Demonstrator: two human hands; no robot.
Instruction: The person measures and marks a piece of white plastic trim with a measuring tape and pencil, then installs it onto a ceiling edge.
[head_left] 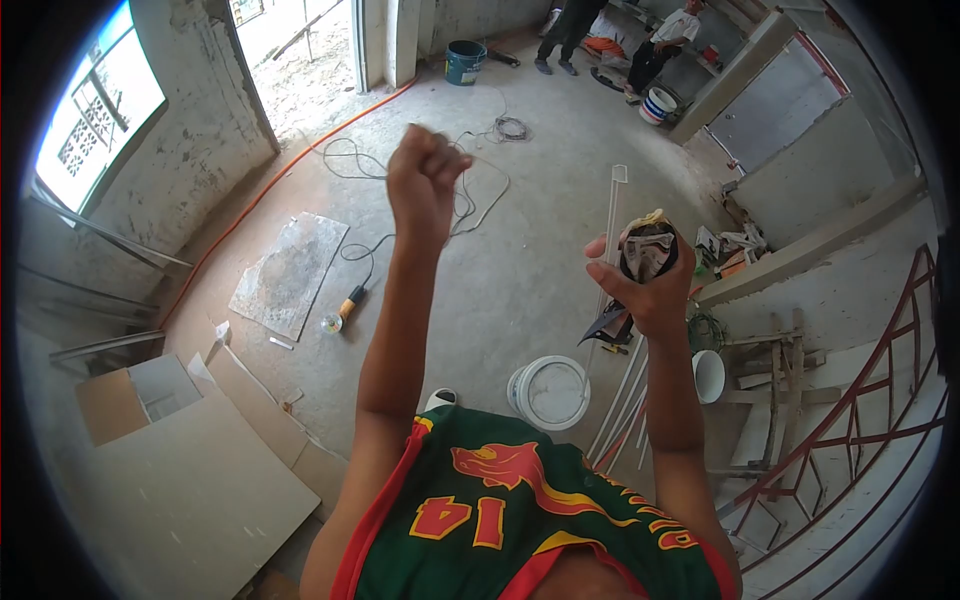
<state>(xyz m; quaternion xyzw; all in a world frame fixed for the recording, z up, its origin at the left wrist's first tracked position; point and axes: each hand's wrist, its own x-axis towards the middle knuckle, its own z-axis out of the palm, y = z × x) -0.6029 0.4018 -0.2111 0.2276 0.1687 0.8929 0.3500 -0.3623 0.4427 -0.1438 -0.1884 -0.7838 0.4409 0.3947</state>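
My left hand (425, 185) is raised over the floor with its fingers curled closed; anything inside them is hidden. On the other side, my right hand (655, 290) grips a dark, round-mouthed thing (648, 250) with a crumpled pale inside and a yellowish edge. A long, thin, light-coloured channel strip (613, 210) passes between the thumb and fingers of that hand, its squared end pointing away from me. Beneath the hand hangs a dark, pointed flap (606, 324). A white lidded bucket (556, 392) stands on the floor below.
An angle grinder (345, 308) with its cord lies by a dusty sheet (290, 275). An orange hose (245, 225) runs along the left wall. Large boards (200, 490) lie front left. Red metal framing (855, 430) leans at right. Two people and a blue bucket (465, 65) are at the back.
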